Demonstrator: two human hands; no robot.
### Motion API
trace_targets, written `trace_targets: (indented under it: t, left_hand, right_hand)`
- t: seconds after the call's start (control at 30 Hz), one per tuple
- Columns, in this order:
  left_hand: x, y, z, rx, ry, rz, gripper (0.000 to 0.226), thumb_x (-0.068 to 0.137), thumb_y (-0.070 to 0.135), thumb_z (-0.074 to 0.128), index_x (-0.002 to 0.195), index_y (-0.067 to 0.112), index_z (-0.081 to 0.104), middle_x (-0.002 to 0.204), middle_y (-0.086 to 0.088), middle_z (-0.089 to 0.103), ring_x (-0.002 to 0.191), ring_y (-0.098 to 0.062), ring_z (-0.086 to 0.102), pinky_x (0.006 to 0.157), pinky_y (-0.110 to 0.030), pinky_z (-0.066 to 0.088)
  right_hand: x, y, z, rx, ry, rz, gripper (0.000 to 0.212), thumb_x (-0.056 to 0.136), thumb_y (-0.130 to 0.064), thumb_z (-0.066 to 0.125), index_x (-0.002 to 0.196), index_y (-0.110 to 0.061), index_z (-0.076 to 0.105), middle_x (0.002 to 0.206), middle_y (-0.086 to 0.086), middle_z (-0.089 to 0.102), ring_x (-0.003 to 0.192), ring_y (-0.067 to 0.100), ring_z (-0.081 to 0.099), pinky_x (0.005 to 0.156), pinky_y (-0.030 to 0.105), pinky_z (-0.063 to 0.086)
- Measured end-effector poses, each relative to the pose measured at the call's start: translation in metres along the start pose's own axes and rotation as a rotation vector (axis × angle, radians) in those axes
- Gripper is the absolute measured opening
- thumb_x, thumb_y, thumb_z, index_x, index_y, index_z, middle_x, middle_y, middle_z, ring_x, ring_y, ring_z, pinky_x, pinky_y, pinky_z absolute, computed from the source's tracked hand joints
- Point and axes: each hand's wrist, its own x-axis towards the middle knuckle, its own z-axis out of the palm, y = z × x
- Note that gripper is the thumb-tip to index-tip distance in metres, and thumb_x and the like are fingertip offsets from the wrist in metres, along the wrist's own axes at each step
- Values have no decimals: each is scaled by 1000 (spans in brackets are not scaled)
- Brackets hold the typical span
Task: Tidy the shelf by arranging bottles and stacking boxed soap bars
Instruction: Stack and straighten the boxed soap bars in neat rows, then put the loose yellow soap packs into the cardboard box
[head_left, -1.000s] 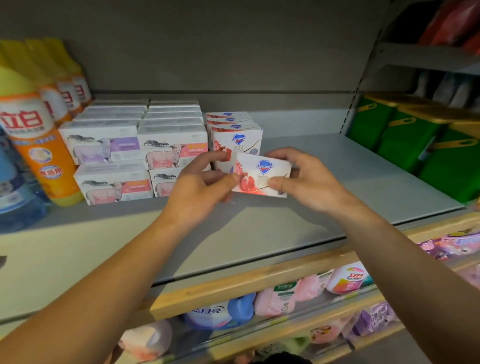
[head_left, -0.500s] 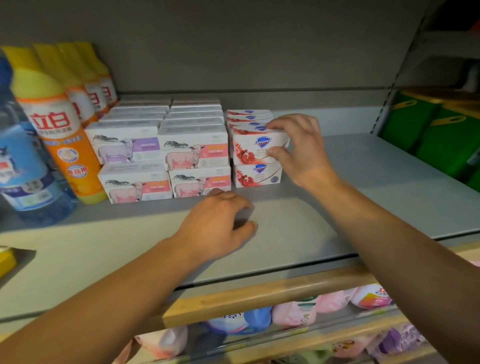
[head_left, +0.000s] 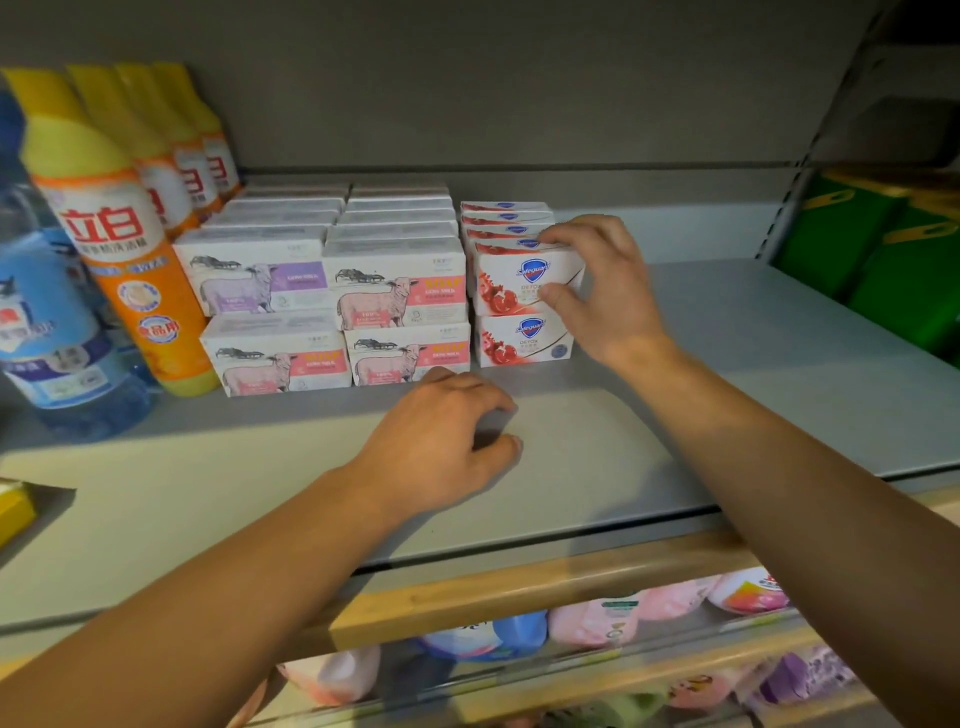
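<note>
Cardboard top soap box (head_left: 524, 278), pinched by right hand (head_left: 605, 291), may slide off its stack; left hand (head_left: 441, 441) rests loosely curled on shelf (head_left: 753, 374), empty.

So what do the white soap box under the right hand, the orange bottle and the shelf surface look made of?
White pomegranate-print soap box, in the right hand's grip: printed cardboard, faintly glossy, with sharp folded edges. Tall orange bottle with yellow cap: likely moulded plastic, smooth, with a sheen on its label. Flat grey shelf board: probably painted metal, matte and even, though laminate cannot be ruled out.
</note>
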Motion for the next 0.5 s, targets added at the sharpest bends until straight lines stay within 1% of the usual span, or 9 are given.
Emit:
trace_targets:
  t: [0.1,0.17,0.2,0.3,0.37,0.43,0.5]
  left_hand:
    - [0,0,0,-2,4,2,42,81,46,57,109,18,69,115,3,69,106,-20,60,101,-31,38]
    - [0,-1,0,-2,-7,0,42,82,46,57,111,19,68,116,3,68,108,-21,59,101,-32,39]
    - [-1,-1,0,0,-14,1,40,84,46,58,112,19,68,116,3,68,108,-21,59,100,-33,39]
    - [-2,0,-4,-16,-35,9,36,88,41,63,114,17,67,116,1,68,110,-22,59,98,-34,41]
    - [-5,3,-12,-65,-32,-18,36,88,37,64,118,16,67,117,0,69,111,-21,61,96,-32,44]
    - [-14,6,-24,-114,-13,-74,38,89,33,64,123,17,65,121,0,68,110,-18,62,94,-28,45]
    - [-34,5,-40,-166,35,-138,32,89,28,65,120,18,67,117,1,69,105,-16,63,90,-27,47]
  right_hand:
    - [-3,0,2,99,25,77,59,79,-8,75,133,-14,54,133,6,47,119,14,50,95,12,36]
    - [-4,0,5,110,18,92,62,78,-8,75,136,-14,52,135,5,48,119,14,51,97,18,41]
    - [-5,0,6,109,8,97,64,79,-9,75,137,-14,50,136,5,48,121,14,50,97,18,41]
    - [-8,-3,3,109,-6,121,72,80,-15,75,144,-15,42,144,3,43,127,12,44,96,5,29]
    - [-17,-11,-1,124,51,132,72,81,-19,74,144,-13,40,146,4,40,128,10,41,98,3,26]
    - [-33,-27,-5,161,149,100,66,81,-22,71,140,-13,44,142,5,44,121,0,40,95,-2,25]
    - [-50,-51,-3,224,197,62,57,81,-25,67,134,-15,50,135,4,49,112,-6,41,89,-5,25]
